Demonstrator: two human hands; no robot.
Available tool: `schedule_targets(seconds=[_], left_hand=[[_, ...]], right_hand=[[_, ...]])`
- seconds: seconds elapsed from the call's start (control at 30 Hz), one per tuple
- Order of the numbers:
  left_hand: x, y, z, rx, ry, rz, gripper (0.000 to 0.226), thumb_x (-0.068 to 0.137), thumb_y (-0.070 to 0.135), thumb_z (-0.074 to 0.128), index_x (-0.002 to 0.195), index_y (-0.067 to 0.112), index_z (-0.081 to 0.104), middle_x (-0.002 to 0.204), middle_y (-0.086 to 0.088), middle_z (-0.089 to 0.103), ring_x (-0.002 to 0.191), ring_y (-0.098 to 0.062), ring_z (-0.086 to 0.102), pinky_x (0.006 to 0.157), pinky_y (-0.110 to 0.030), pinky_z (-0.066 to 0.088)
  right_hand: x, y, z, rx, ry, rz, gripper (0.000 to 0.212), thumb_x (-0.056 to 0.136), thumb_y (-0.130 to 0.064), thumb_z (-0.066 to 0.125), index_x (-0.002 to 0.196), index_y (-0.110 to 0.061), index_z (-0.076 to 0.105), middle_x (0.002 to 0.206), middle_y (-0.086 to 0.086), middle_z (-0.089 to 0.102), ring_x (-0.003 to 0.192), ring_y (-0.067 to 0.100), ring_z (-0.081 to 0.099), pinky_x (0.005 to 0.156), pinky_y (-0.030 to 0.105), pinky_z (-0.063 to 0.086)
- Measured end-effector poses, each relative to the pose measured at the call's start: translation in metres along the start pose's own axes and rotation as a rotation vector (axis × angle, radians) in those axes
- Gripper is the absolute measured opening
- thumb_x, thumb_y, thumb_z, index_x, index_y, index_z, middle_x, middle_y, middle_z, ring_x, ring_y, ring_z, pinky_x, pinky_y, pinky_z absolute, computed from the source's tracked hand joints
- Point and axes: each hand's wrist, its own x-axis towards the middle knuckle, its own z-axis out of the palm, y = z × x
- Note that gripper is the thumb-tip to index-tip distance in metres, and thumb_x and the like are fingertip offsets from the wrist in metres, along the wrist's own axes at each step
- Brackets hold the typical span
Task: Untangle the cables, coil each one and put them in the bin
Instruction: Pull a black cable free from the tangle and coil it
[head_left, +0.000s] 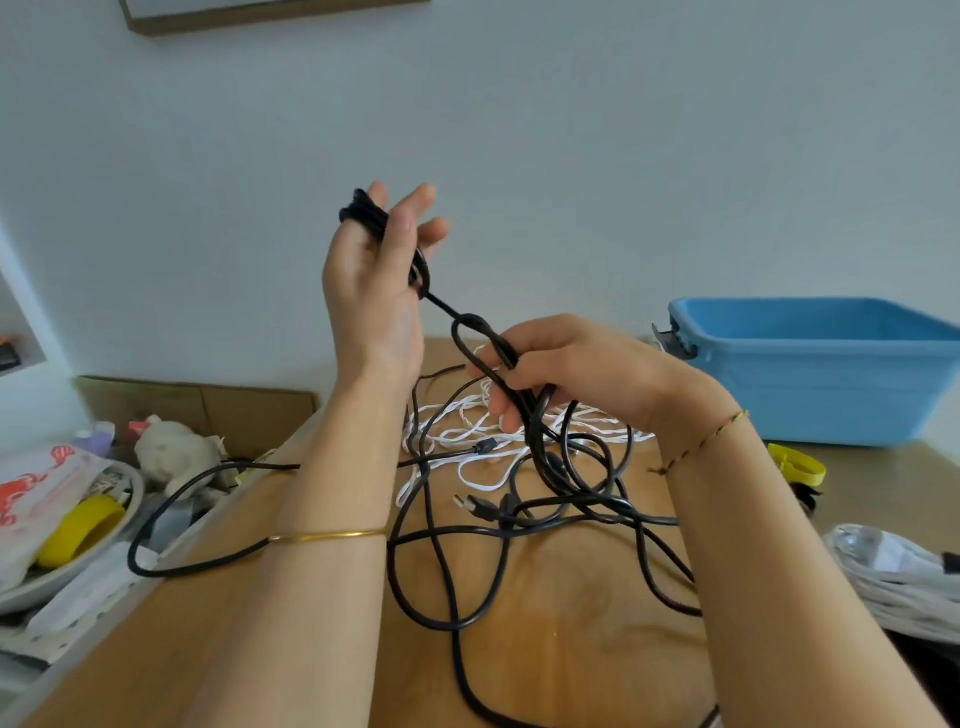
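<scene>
My left hand is raised above the table with turns of a black cable wound around its fingers and across the palm. From it the cable runs taut down to my right hand, which grips a small loop and a bundle of black strands. Below, the black cable sprawls in tangled loops over the wooden table, and a USB plug shows in the heap. A white cable lies tangled underneath, behind the black one. The blue bin stands at the back right.
A yellow strap lies in front of the bin. A white coiled bundle in clear wrap sits at the table's right edge. Left of the table are a bowl with yellow tape, packets and a cardboard box.
</scene>
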Motion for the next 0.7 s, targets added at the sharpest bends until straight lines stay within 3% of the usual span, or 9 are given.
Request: schedule_targets(seconds=[0.07, 0.1, 0.23, 0.33, 0.43, 0.53, 0.57, 0.63, 0.7], left_hand=[[-0.003, 0.000, -0.003, 0.330, -0.053, 0.111, 0.021, 0.098, 0.014, 0.051, 0.112, 0.002, 0.061, 0.112, 0.022, 0.064, 0.084, -0.001, 0.067, 0.098, -0.024, 0.046], [-0.004, -0.002, -0.004, 0.477, -0.092, 0.154, 0.024, 0.098, 0.015, 0.050, 0.113, -0.001, 0.059, 0.105, 0.022, 0.066, 0.083, 0.006, 0.066, 0.092, -0.013, 0.043], [-0.005, -0.007, -0.005, 0.899, -0.220, 0.167, 0.008, 0.098, 0.019, 0.047, 0.099, 0.010, 0.047, 0.094, -0.002, 0.068, 0.075, -0.003, 0.065, 0.065, -0.003, 0.041], [-0.004, -0.008, -0.001, 1.153, -0.310, 0.076, 0.014, 0.099, 0.020, 0.044, 0.087, 0.012, 0.040, 0.089, -0.008, 0.066, 0.070, -0.008, 0.063, 0.054, -0.011, 0.040], [-0.004, -0.003, -0.001, 1.131, -0.429, -0.060, 0.016, 0.099, 0.019, 0.042, 0.084, 0.014, 0.043, 0.083, -0.004, 0.068, 0.071, -0.010, 0.065, 0.063, -0.024, 0.044], [-0.005, 0.004, -0.006, 0.886, -0.553, -0.186, 0.005, 0.095, 0.018, 0.052, 0.099, 0.019, 0.051, 0.093, -0.007, 0.068, 0.083, -0.011, 0.064, 0.097, -0.039, 0.046], [-0.005, 0.005, -0.007, 0.846, -0.551, -0.199, 0.017, 0.092, 0.019, 0.058, 0.107, 0.020, 0.051, 0.100, -0.010, 0.068, 0.083, -0.010, 0.063, 0.102, -0.041, 0.043], [-0.005, 0.006, -0.008, 0.824, -0.478, -0.183, 0.028, 0.087, 0.018, 0.062, 0.113, 0.020, 0.052, 0.105, -0.009, 0.066, 0.082, -0.009, 0.064, 0.100, -0.038, 0.045], [-0.004, 0.007, -0.007, 0.855, -0.374, -0.129, 0.024, 0.088, 0.013, 0.061, 0.109, 0.018, 0.052, 0.104, -0.003, 0.065, 0.077, -0.008, 0.063, 0.086, -0.022, 0.050]], right_hand=[[0.000, -0.001, 0.001, 0.003, -0.015, -0.019, 0.023, 0.093, -0.001, 0.046, 0.110, 0.004, 0.061, 0.085, 0.013, 0.067, 0.076, 0.021, 0.064, 0.082, 0.039, 0.054], [0.000, -0.001, 0.000, 0.009, -0.009, -0.026, 0.021, 0.095, -0.004, 0.046, 0.108, 0.004, 0.061, 0.084, 0.013, 0.067, 0.075, 0.021, 0.065, 0.081, 0.039, 0.055], [0.003, 0.003, -0.005, 0.071, 0.150, -0.046, 0.021, 0.095, -0.011, 0.051, 0.101, 0.007, 0.061, 0.075, 0.011, 0.066, 0.058, 0.017, 0.058, 0.058, 0.028, 0.051], [0.009, 0.009, -0.005, 0.065, 0.281, -0.055, 0.017, 0.090, -0.013, 0.060, 0.082, 0.002, 0.064, 0.062, 0.003, 0.060, 0.051, 0.012, 0.045, 0.055, 0.027, 0.038], [0.010, 0.014, -0.006, 0.166, 0.396, -0.054, 0.013, 0.090, -0.013, 0.060, 0.084, -0.003, 0.066, 0.057, 0.001, 0.061, 0.048, 0.013, 0.042, 0.051, 0.027, 0.036], [0.008, 0.015, -0.010, 0.225, 0.466, -0.111, 0.010, 0.092, -0.009, 0.057, 0.093, -0.004, 0.066, 0.060, 0.004, 0.064, 0.045, 0.013, 0.046, 0.049, 0.026, 0.043], [0.008, 0.014, -0.009, 0.221, 0.471, -0.129, 0.011, 0.092, -0.010, 0.057, 0.095, -0.004, 0.066, 0.062, 0.006, 0.065, 0.046, 0.013, 0.048, 0.050, 0.025, 0.046], [0.009, 0.013, -0.007, 0.227, 0.502, -0.140, 0.013, 0.093, -0.012, 0.057, 0.097, -0.003, 0.066, 0.070, 0.011, 0.068, 0.051, 0.014, 0.057, 0.056, 0.025, 0.054], [0.011, 0.013, -0.009, 0.174, 0.621, -0.159, 0.014, 0.092, -0.015, 0.058, 0.094, -0.005, 0.068, 0.079, 0.011, 0.071, 0.062, 0.013, 0.064, 0.069, 0.027, 0.056]])
